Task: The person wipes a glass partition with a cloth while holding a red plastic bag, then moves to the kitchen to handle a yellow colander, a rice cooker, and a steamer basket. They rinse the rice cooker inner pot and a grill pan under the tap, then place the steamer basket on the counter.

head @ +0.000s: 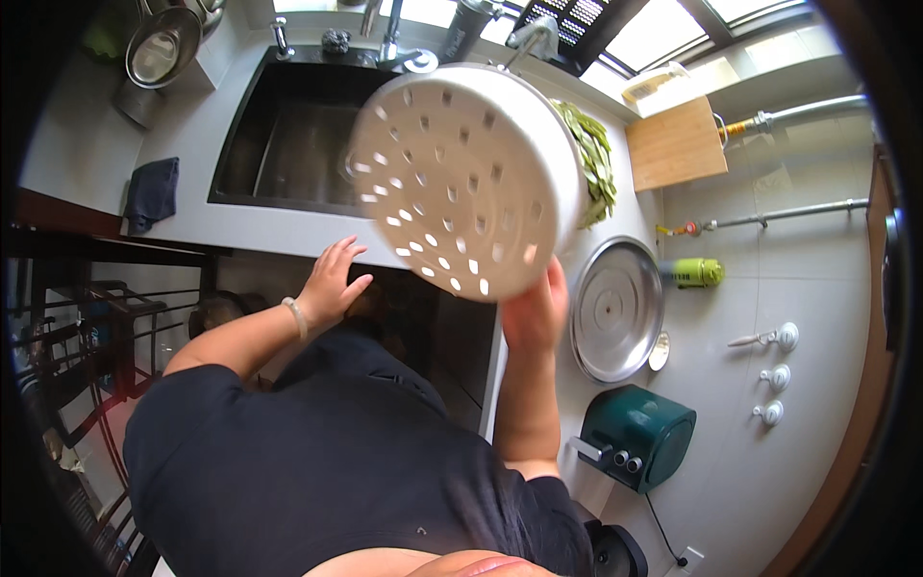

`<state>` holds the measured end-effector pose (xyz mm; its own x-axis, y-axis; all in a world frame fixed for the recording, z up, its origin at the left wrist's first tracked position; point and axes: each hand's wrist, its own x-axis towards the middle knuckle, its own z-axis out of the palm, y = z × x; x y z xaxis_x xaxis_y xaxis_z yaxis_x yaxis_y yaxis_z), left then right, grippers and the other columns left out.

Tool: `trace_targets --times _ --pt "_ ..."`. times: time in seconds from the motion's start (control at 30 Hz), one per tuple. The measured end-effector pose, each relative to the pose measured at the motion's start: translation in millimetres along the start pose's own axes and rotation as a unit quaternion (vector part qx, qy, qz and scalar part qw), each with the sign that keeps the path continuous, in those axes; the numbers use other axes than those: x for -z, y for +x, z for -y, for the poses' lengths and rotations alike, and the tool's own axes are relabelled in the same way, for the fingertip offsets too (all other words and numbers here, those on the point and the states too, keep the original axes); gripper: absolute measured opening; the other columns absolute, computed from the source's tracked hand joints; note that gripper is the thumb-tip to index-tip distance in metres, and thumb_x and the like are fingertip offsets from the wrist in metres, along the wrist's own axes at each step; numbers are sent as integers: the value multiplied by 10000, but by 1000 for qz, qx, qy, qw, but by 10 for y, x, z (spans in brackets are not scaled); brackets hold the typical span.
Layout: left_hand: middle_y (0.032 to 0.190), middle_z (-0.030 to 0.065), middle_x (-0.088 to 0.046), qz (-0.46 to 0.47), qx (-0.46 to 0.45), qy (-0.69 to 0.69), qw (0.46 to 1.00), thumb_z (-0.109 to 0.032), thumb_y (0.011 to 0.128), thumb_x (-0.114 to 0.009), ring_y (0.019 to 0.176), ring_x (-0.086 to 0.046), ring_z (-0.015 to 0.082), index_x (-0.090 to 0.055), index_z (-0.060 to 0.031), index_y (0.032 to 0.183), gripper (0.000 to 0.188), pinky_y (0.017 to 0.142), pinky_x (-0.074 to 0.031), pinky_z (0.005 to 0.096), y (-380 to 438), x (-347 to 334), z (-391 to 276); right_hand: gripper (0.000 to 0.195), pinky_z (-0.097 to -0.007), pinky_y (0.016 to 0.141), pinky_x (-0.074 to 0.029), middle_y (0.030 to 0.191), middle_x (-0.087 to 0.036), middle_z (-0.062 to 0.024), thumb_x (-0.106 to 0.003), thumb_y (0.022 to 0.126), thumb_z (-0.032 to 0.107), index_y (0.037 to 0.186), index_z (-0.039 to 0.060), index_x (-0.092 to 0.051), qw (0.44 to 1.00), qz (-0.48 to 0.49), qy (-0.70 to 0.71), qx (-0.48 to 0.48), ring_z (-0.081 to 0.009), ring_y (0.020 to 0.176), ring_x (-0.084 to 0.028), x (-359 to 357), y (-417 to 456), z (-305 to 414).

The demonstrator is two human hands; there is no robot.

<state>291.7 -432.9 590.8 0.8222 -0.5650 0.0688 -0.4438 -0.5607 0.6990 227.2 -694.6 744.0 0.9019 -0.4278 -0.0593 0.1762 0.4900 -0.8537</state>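
A large metal steamer pot section with a perforated base [461, 166] is raised over the counter beside the sink, its holed underside facing the camera. My right hand [537, 306] grips its lower right edge. Off to the left, my left hand [335, 281] is in the air near the counter's front edge, fingers spread, holding nothing. Partly hidden behind the steamer section is a heap of flat green bean pods [593, 162]. A round steel lid [618, 310] lies on the counter to the right of my right hand.
The dark sink [288, 144] and its faucet [390, 43] are ahead. A wooden cutting board [676, 144] leans by the wall at right. A green air fryer [638, 436] stands on the right counter. At left lie a dark folded cloth [152, 193] and hanging pans [163, 47].
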Motion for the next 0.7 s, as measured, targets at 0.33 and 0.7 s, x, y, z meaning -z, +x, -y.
trace_targets --times 0.33,0.7 --pt "1356 197 -372 -52 109 -32 992 -287 852 -577 1252 -355 368 -457 -38 1236 473 1044 -287 420 -111 423 437 204 -212 433 -284 654 -497 28 -534 928 319 870 124 -551 948 -129 -13 -289 -83 493 -361 -208 1681 -1649" --pt "1353 192 -374 -82 115 -55 988 -236 851 -583 1255 -353 345 -461 -15 1229 455 1050 -284 408 332 373 373 231 -218 467 -323 664 -513 14 -595 892 294 811 78 -583 951 -25 -200 -233 -73 534 -408 -35 1744 -1562"
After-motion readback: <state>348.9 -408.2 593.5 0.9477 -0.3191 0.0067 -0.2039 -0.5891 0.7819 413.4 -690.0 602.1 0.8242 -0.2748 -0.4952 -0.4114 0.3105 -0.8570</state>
